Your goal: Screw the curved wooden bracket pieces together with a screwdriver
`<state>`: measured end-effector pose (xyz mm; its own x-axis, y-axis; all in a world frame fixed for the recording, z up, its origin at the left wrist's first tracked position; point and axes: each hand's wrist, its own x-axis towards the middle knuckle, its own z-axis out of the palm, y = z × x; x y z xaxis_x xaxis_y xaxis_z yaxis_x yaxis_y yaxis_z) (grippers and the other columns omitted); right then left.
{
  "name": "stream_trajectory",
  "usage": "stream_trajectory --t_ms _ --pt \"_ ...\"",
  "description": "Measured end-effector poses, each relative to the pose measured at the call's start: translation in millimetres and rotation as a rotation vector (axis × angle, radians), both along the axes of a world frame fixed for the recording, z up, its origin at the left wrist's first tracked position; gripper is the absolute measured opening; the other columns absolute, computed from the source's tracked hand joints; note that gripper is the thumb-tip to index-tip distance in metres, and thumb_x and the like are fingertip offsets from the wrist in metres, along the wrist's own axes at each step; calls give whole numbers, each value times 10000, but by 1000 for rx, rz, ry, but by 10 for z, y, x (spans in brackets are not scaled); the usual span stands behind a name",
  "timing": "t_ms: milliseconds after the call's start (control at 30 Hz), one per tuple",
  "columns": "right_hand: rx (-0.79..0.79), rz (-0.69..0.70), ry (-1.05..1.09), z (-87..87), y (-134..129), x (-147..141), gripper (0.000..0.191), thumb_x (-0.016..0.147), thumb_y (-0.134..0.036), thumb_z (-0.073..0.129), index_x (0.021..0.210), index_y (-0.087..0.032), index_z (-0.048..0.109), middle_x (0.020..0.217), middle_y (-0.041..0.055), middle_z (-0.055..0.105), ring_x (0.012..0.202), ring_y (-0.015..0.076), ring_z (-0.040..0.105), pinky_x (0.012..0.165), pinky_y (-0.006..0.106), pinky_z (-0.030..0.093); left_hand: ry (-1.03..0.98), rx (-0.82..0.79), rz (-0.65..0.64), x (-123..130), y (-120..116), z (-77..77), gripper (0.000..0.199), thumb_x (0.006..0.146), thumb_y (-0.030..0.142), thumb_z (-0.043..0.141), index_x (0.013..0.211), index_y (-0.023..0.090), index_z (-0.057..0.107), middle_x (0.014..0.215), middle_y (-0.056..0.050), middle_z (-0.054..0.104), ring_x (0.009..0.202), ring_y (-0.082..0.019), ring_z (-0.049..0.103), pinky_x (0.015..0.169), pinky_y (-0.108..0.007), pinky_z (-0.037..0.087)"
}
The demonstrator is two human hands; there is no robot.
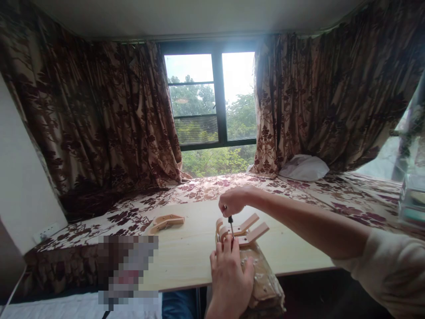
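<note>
My right hand [232, 200] is closed around the black handle of a screwdriver [231, 220], which points down at a light wooden assembly [245, 240] of curved and straight bars. My left hand [230, 277] holds the near side of that assembly, its fingertips beside the screwdriver's tip and its thumb spread over the brown package. The exact contact under these fingers is hidden. Beneath the wood lies the brown, tape-wrapped package [265, 288], reaching over the table's near edge. Another angled wooden piece [168, 223] with dark holes or screws rests to the left.
The pale wooden table [186, 261] stands against a ledge covered with floral cloth [139, 208]. A white bag [303, 167] sits by the right curtain, and a clear container [413, 199] is at the far right. A pixelated patch hides something at lower left.
</note>
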<state>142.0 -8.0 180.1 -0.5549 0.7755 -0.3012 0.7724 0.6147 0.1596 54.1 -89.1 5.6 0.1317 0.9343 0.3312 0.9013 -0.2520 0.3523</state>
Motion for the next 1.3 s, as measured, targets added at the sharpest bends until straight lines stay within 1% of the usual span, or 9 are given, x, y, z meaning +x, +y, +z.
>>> stream_trajectory --t_ms 167,300,467,633,733,833,1033,1133,1300 --pt "45 -24 2 -90 53 38 310 906 -345 539 1155 -162 566 1155 81 582 970 206 589 811 411 504 0 -17 4 3 -2 11 562 829 447 432 1342 220 458 1453 -14 381 1292 -254 322 1075 -392 217" --pt "62 -34 -11 -74 48 45 316 907 -351 538 1157 -160 565 1152 81 583 968 206 590 810 412 504 1 -7 4 8 -29 37 553 834 442 426 1336 215 466 1451 -21 384 1292 -258 325 1069 -391 227" --pt "28 3 -23 -17 23 42 316 902 -353 545 1150 -159 568 1146 79 586 965 206 591 807 410 505 3 -9 7 11 -35 57 549 834 435 431 1334 213 470 1456 -24 378 1295 -261 324 1069 -393 232" --pt "-8 46 -11 -56 35 48 310 900 -341 549 1148 -156 572 1154 75 583 974 214 589 811 411 505 4 -21 13 11 -22 51 558 828 439 439 1336 209 467 1447 -22 391 1281 -255 339 1069 -392 234" --pt "7 27 0 -82 38 48 317 902 -345 546 1158 -159 568 1164 77 578 981 217 586 816 414 503 6 -23 11 13 -26 53 557 828 441 441 1337 215 466 1447 -16 391 1282 -250 336 1074 -389 225" --pt "12 -7 -3 -69 32 49 328 899 -348 549 1163 -153 563 1161 78 579 979 219 587 813 417 504 7 -19 11 15 -35 58 556 832 442 438 1339 215 463 1448 -16 389 1287 -250 332 1077 -389 221" --pt "-82 2 -16 -5 53 65 319 897 -339 555 1157 -154 564 1149 79 584 967 209 592 804 411 508 12 -25 11 14 -33 58 564 834 440 436 1349 211 450 1457 -17 377 1297 -251 322 1081 -387 217" --pt "-113 16 -9 -32 84 68 312 897 -335 555 1150 -152 569 1147 77 585 968 210 591 803 409 508 17 -34 12 15 -29 58 567 835 443 431 1351 208 447 1456 -21 378 1295 -256 325 1080 -387 218" --pt "-97 -15 -12 -102 133 59 318 898 -343 552 1151 -152 570 1150 74 584 969 215 591 803 409 508 24 -37 16 22 -31 71 566 834 443 433 1349 212 449 1454 -16 381 1292 -256 324 1076 -385 217"
